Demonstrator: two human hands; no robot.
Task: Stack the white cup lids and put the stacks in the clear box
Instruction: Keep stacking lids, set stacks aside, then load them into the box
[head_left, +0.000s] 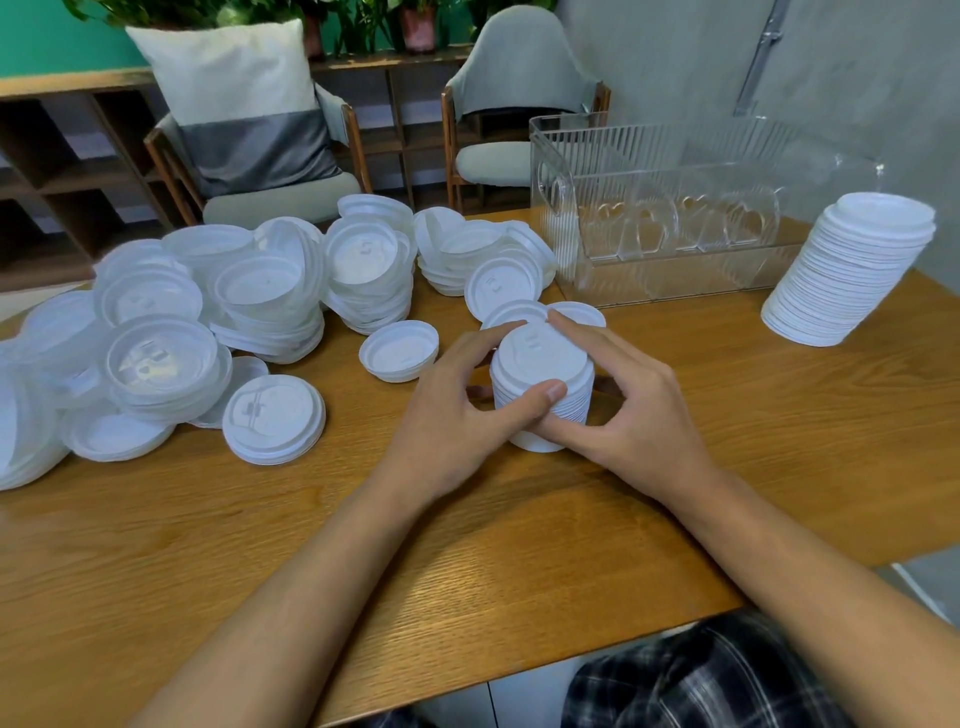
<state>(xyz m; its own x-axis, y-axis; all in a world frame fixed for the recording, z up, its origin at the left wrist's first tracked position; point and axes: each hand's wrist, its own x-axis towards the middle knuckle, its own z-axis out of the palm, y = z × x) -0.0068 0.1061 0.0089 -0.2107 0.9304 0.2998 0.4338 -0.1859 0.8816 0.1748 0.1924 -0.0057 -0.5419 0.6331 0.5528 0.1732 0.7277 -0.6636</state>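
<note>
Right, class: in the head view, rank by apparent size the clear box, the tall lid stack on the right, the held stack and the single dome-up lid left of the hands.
1. clear box
2. tall lid stack
3. held stack and single lid: these look alike, so unranked.

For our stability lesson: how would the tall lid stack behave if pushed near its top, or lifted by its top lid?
The tall stack leans and stands free on the table, so a high push would probably topple it. Thin plastic lids: likely light. They seem loosely nested, so lifting the top lid may leave the rest.
</note>
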